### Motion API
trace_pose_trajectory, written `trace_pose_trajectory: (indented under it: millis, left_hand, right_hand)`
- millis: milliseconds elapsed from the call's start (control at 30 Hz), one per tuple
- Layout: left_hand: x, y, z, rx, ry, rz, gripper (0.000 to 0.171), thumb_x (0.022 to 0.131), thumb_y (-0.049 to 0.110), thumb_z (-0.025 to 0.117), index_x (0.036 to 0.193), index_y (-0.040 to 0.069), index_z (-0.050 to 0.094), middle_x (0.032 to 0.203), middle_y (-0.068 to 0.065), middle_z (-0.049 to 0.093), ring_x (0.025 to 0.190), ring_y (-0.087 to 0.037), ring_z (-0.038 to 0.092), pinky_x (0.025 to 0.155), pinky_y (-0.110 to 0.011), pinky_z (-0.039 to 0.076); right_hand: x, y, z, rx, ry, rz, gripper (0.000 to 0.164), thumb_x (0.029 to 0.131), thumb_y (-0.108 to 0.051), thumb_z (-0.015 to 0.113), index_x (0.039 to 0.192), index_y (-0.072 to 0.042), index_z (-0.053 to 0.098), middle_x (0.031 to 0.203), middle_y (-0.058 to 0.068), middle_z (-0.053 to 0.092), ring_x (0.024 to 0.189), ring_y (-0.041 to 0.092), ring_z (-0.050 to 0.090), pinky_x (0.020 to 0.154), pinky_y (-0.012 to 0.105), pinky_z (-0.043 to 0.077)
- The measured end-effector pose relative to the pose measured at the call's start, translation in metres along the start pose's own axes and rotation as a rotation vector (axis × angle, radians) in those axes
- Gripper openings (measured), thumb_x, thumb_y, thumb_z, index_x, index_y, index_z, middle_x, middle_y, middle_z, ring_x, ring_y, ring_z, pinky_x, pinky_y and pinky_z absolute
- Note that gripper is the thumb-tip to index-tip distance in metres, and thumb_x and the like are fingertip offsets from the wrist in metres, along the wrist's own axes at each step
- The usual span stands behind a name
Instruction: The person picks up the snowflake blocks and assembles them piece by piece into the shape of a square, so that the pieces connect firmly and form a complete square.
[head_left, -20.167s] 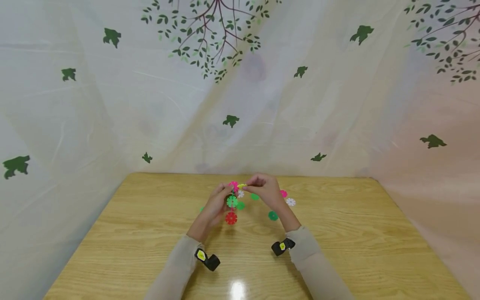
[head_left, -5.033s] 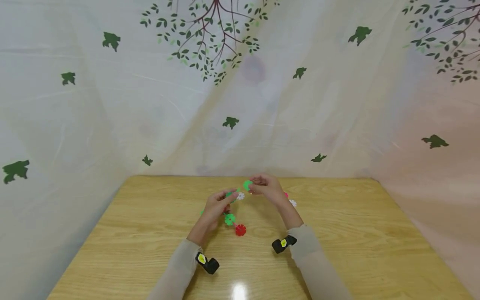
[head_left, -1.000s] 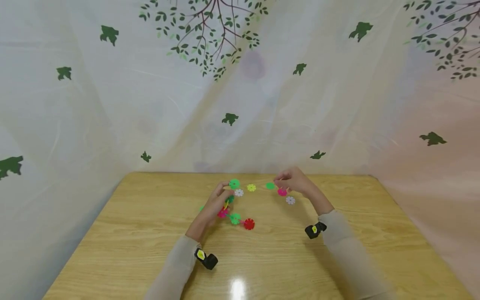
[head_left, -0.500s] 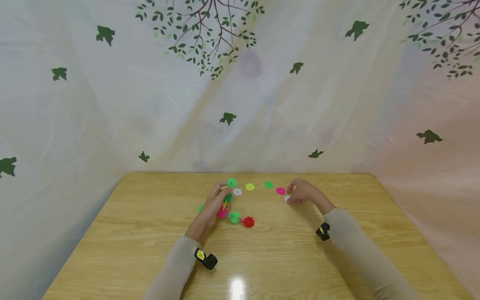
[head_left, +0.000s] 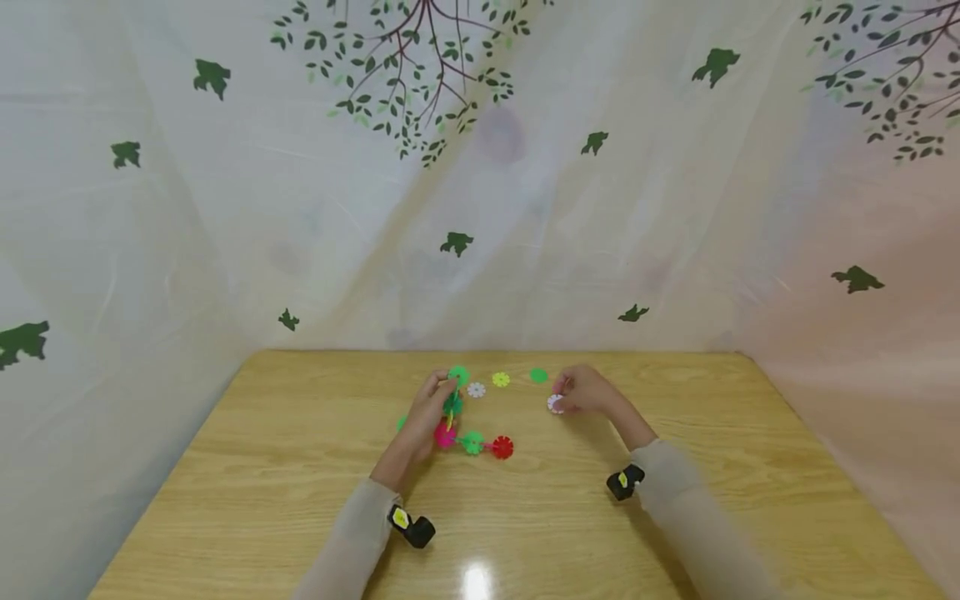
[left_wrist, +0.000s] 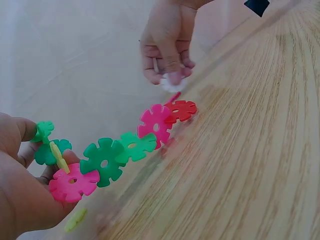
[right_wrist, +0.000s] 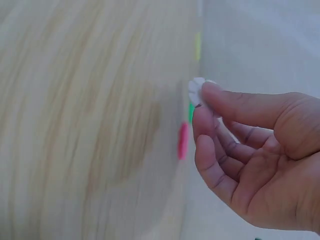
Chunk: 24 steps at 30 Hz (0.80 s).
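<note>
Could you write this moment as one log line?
left hand: holds linked disc chain | right hand: pinches white disc | on table: yellow disc, green disc, another white disc

Two white discs [head_left: 476, 389], one red disc [head_left: 502, 447]

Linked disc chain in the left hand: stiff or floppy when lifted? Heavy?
The chain is probably fairly stiff: its discs interlock at their rims. Likely light, as the discs look thin, with notches and centre holes. A hard tug might pop a joint, since discs overlap only at the edges.
</note>
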<state>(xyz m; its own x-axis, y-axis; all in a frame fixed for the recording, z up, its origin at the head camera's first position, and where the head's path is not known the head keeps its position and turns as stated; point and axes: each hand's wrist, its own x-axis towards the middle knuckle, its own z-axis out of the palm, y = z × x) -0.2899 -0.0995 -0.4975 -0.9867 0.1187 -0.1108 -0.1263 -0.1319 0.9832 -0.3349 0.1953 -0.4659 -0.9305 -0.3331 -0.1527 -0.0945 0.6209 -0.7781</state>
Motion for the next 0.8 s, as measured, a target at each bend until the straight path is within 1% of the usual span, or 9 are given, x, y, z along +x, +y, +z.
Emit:
trace_pose_trajectory:
  millis: [133,233,300,367,433,467,567,667,800]
  left_hand:
    - [0.001,-0.001,0.001,-0.041,0.008,-0.004,0.019,0.109,0.026,0.047,0.115,0.009,0.054,0.101,-0.007,0.057,0.078,-0.010,0.048,0.063,-0.020,0.046]
    - [0.001,-0.001,0.002,-0.060,0.003,-0.008,0.018,0.109,0.026,0.047,0.109,0.009,0.053,0.098,-0.005,0.057,0.075,-0.009,0.048,0.061,-0.019,0.045]
    - [0.001,-0.001,0.003,-0.078,0.000,-0.015,0.017,0.109,0.026,0.048,0.107,0.009,0.052,0.098,-0.004,0.056,0.072,-0.008,0.048,0.059,-0.019,0.045]
    - [0.001,-0.001,0.003,-0.094,0.000,-0.023,0.017,0.109,0.025,0.048,0.106,0.009,0.052,0.097,-0.003,0.056,0.070,-0.008,0.048,0.058,-0.019,0.045]
    - [0.000,-0.001,0.003,-0.110,0.004,-0.030,0.016,0.108,0.025,0.050,0.106,0.009,0.053,0.096,-0.003,0.057,0.068,-0.008,0.048,0.057,-0.019,0.045]
    - [0.000,-0.001,0.003,-0.123,0.008,-0.034,0.016,0.108,0.024,0.050,0.106,0.009,0.053,0.096,-0.003,0.057,0.068,-0.008,0.048,0.057,-0.020,0.045]
    - [-0.001,0.000,0.003,-0.125,0.008,-0.031,0.017,0.108,0.025,0.051,0.107,0.009,0.053,0.097,-0.003,0.057,0.068,-0.008,0.048,0.056,-0.020,0.045]
    - [-0.002,0.001,0.003,-0.128,0.005,-0.023,0.018,0.108,0.025,0.051,0.109,0.008,0.053,0.098,-0.005,0.056,0.068,-0.008,0.047,0.056,-0.020,0.045]
    - [-0.002,0.001,0.003,-0.132,-0.006,-0.010,0.018,0.107,0.025,0.053,0.110,0.007,0.054,0.099,-0.005,0.055,0.067,-0.009,0.048,0.056,-0.021,0.044]
  right_hand:
    - [0.004,-0.018,0.017,0.107,0.063,-0.129,0.016,0.085,0.003,0.076,0.095,0.009,0.064,0.082,0.009,0.060,0.073,0.012,0.057,0.062,0.023,0.054]
    - [0.008,-0.031,0.030,0.201,0.099,-0.201,0.019,0.087,0.001,0.076,0.101,0.010,0.066,0.088,0.016,0.066,0.073,0.013,0.062,0.069,0.033,0.061]
    - [0.011,-0.037,0.038,0.263,0.113,-0.237,0.020,0.088,0.000,0.075,0.103,0.009,0.067,0.091,0.016,0.067,0.074,0.012,0.065,0.075,0.040,0.063]
    - [0.015,-0.044,0.046,0.308,0.121,-0.273,0.017,0.088,-0.001,0.075,0.101,0.007,0.068,0.090,0.013,0.069,0.074,0.011,0.068,0.078,0.046,0.063]
    - [0.017,-0.049,0.053,0.330,0.129,-0.303,0.014,0.088,-0.002,0.075,0.097,0.005,0.068,0.089,0.009,0.070,0.075,0.012,0.070,0.079,0.047,0.063]
    - [0.018,-0.051,0.056,0.332,0.133,-0.314,0.012,0.088,-0.003,0.076,0.096,0.004,0.069,0.088,0.008,0.070,0.075,0.012,0.070,0.078,0.045,0.063]
    - [0.019,-0.057,0.063,0.313,0.153,-0.326,0.012,0.087,-0.004,0.077,0.093,0.002,0.069,0.088,0.009,0.071,0.076,0.013,0.071,0.074,0.037,0.063]
    - [0.018,-0.062,0.067,0.295,0.170,-0.313,0.013,0.087,-0.004,0.079,0.093,0.004,0.070,0.091,0.016,0.072,0.077,0.014,0.069,0.072,0.028,0.060]
    - [0.015,-0.065,0.070,0.304,0.179,-0.302,0.015,0.087,-0.002,0.078,0.095,0.009,0.069,0.095,0.025,0.070,0.078,0.017,0.069,0.071,0.023,0.058]
